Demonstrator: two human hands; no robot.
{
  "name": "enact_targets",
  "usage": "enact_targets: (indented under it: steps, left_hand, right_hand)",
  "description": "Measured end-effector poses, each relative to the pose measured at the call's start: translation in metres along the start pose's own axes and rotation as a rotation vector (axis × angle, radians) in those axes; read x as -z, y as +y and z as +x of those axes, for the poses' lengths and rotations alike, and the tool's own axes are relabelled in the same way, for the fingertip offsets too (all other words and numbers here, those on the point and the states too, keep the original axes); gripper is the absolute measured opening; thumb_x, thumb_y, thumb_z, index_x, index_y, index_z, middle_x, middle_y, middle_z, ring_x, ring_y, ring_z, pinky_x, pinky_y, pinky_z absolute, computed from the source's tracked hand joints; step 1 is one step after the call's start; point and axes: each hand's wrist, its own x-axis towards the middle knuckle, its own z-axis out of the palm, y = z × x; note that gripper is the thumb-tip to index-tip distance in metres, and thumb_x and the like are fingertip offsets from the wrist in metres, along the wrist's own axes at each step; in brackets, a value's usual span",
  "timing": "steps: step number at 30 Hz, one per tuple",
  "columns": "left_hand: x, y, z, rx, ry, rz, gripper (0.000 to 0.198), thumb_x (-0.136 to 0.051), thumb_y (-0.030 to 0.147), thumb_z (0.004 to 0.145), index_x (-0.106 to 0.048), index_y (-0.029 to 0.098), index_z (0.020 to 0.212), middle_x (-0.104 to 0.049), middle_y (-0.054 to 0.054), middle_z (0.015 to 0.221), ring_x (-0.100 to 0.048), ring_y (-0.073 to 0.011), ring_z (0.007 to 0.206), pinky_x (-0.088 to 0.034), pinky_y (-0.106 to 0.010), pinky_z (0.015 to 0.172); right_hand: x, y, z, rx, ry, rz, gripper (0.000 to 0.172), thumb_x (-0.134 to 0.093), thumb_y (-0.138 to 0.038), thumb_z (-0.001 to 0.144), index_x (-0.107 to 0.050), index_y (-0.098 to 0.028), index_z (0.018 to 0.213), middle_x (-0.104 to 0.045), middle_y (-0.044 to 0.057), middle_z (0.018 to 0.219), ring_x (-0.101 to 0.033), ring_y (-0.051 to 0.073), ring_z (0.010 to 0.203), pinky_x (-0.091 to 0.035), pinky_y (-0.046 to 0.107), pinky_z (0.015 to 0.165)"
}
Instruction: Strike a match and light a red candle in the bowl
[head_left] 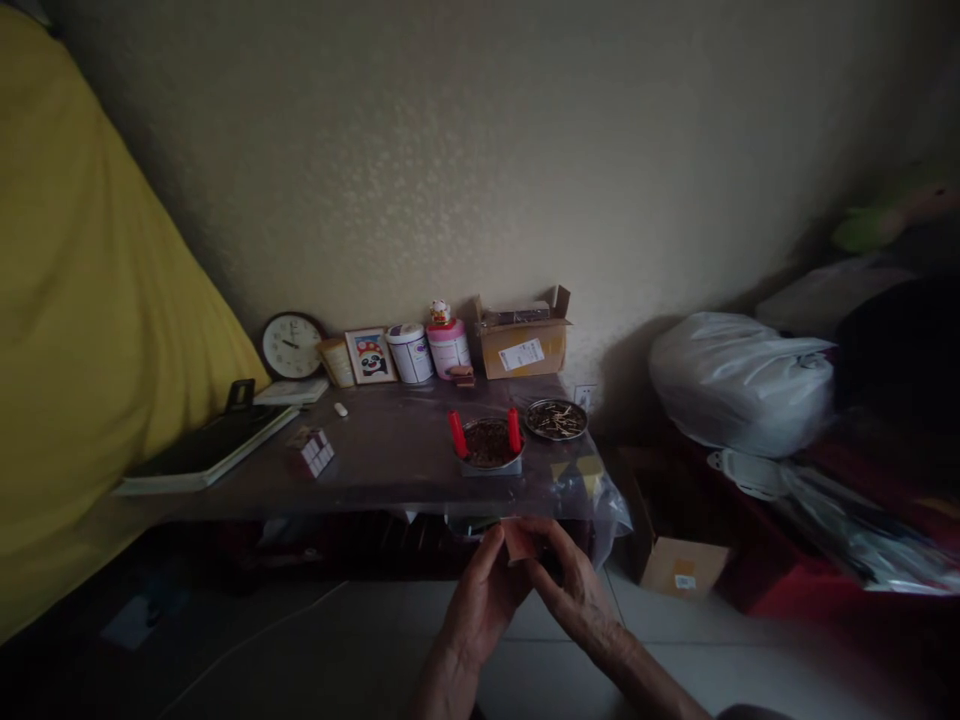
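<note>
Workpiece: a small reddish-brown item (520,540), flat-faced, its exact type not discernible. Position: in front of the candle tin (491,467), on the near side of the table edge, supported by both hands.

Left hand (484,600): clamped on the item, thumb against its left edge; the remaining fingers are largely hidden. Right hand (574,585): clamped on the item's right side, index finger at the top and thumb lower down.

Candle tin: round, dark granular contents, seated on the covered table (397,440). Two red candles stand in it, the left candle (457,435) tilted outward to the left, the right candle (514,430) near upright.

Surrounding items, referenced to the candle tin:
- Just right and slightly behind: round dish (556,438) containing thin sticks (555,418).
- Left, well apart: patterned cube (316,452).
- Behind, toward the wall: open cardboard box (523,352).
- Behind and left: pink canister (450,352) with a cat figurine (439,313) on top.
- Far left and behind: round clock (292,346).
</note>
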Motion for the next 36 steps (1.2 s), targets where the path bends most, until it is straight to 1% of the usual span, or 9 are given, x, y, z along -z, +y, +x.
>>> enact_targets:
  steps: [3,9,13,19,22,28,30,33,36]
  left_hand:
    - [0.002,-0.001,0.001,0.003,0.001,-0.003,0.032,-0.049,0.032,0.085,-0.061,0.010,0.106,-0.066,-0.012,0.104,-0.059,-0.0213,0.100,-0.042,-0.031,0.089]
    - [0.000,-0.003,0.000,-0.013,-0.040,-0.017,0.033,-0.047,0.031,0.087,-0.059,0.011,0.110,-0.065,-0.013,0.107,-0.058,-0.0224,0.101,-0.042,-0.032,0.088]
    - [-0.001,-0.004,0.001,-0.014,-0.038,-0.035,0.031,-0.047,0.031,0.087,-0.060,0.013,0.108,-0.065,-0.011,0.106,-0.059,-0.0210,0.098,-0.043,-0.032,0.087]
    - [-0.002,-0.004,0.002,-0.026,-0.033,-0.060,0.028,-0.049,0.030,0.086,-0.061,0.014,0.105,-0.065,-0.010,0.106,-0.058,-0.0203,0.101,-0.042,-0.030,0.088]
    - [0.000,-0.006,0.002,-0.022,-0.019,-0.061,0.029,-0.050,0.030,0.085,-0.060,0.013,0.107,-0.064,-0.011,0.108,-0.058,-0.0205,0.100,-0.043,-0.030,0.088]
    - [0.005,-0.008,0.004,-0.002,0.010,-0.048,0.031,-0.052,0.030,0.084,-0.058,0.016,0.111,-0.064,-0.010,0.109,-0.059,-0.0201,0.097,-0.045,-0.032,0.084]
    - [0.004,-0.008,0.003,-0.002,0.019,-0.037,0.030,-0.053,0.029,0.084,-0.059,0.017,0.110,-0.063,-0.010,0.110,-0.058,-0.0205,0.099,-0.045,-0.033,0.086]
    - [0.000,-0.006,0.002,-0.043,0.027,-0.034,0.028,-0.055,0.028,0.082,-0.060,0.018,0.108,-0.063,-0.009,0.110,-0.057,-0.0209,0.102,-0.043,-0.033,0.089]
    - [-0.002,-0.002,0.000,-0.050,0.020,-0.049,0.025,-0.054,0.027,0.083,-0.062,0.015,0.103,-0.066,-0.009,0.101,-0.059,-0.0202,0.097,-0.045,-0.031,0.085]
  right_hand:
    - [0.000,0.001,0.000,-0.020,0.007,-0.012,0.036,-0.051,-0.015,0.073,-0.056,-0.022,0.107,-0.064,0.003,0.105,-0.058,0.021,0.100,-0.046,0.034,0.089]
    - [0.001,0.004,0.000,-0.022,-0.017,0.006,0.037,-0.054,-0.017,0.073,-0.055,-0.027,0.108,-0.064,0.000,0.106,-0.059,0.024,0.101,-0.047,0.034,0.088]
    - [0.000,0.008,0.000,-0.039,-0.032,-0.001,0.038,-0.050,-0.017,0.076,-0.051,-0.026,0.112,-0.062,0.001,0.109,-0.057,0.023,0.103,-0.045,0.035,0.091]
    - [-0.001,0.009,0.000,-0.044,-0.015,0.017,0.035,-0.052,-0.020,0.075,-0.052,-0.027,0.109,-0.064,0.000,0.105,-0.059,0.023,0.100,-0.047,0.033,0.087]
    - [-0.003,0.008,0.000,-0.068,0.000,-0.004,0.033,-0.051,-0.021,0.075,-0.052,-0.025,0.108,-0.064,0.001,0.103,-0.060,0.022,0.098,-0.048,0.032,0.086]
    - [-0.004,0.009,-0.001,-0.072,0.017,-0.034,0.038,-0.047,-0.018,0.073,-0.050,-0.022,0.111,-0.063,0.003,0.104,-0.060,0.020,0.096,-0.048,0.030,0.084]
    - [-0.003,0.008,0.000,-0.071,-0.001,-0.028,0.038,-0.048,-0.017,0.074,-0.049,-0.021,0.111,-0.063,0.004,0.104,-0.060,0.020,0.095,-0.047,0.030,0.084]
    - [0.001,0.004,0.002,-0.060,-0.077,0.013,0.038,-0.050,-0.019,0.075,-0.048,-0.020,0.113,-0.063,0.004,0.106,-0.059,0.020,0.098,-0.046,0.030,0.086]
    - [0.008,0.004,0.005,-0.052,-0.170,0.046,0.042,-0.056,-0.024,0.077,-0.046,-0.021,0.118,-0.061,0.004,0.108,-0.058,0.019,0.098,-0.047,0.031,0.086]
